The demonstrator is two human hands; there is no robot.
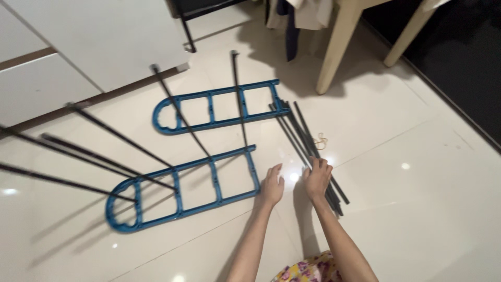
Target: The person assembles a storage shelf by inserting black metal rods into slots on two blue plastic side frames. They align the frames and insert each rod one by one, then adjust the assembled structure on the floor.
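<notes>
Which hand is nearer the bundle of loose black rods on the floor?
Right. The right hand rests on the bundle of black rods; the left hand sits beside it, by the near blue frame.

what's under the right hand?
The right hand lies on a bundle of black rods on the white floor. The rods run out from under it both ways; the stretch beneath the palm is covered, and so is any grip on them.

white cabinet (99,36), cream table legs (338,47), hanging cloth (302,13), rubber band (320,141) on glossy tiled floor (417,183)
</notes>
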